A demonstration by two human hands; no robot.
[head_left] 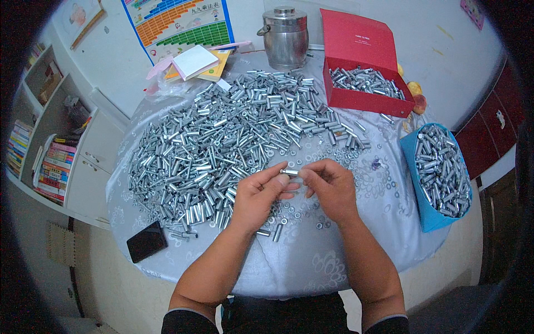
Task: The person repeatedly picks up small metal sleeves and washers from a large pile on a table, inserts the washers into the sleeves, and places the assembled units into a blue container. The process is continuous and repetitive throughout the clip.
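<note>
Over the front middle of the table, my two hands meet at a small silver sleeve anchor bolt. My left hand pinches its left part between thumb and fingers. At its right end, the thumb and fingertips of my right hand are closed; whether a small nut or washer is between them is hidden. A large heap of loose metal sleeves and bolts spreads to the left and behind my hands. Several small nuts and washers lie scattered under and around my hands.
A blue bin full of bolt assemblies stands at the right. Behind it sits an open red box holding more. A steel pot, books and a plastic bag are at the back. A black phone lies at the front left edge.
</note>
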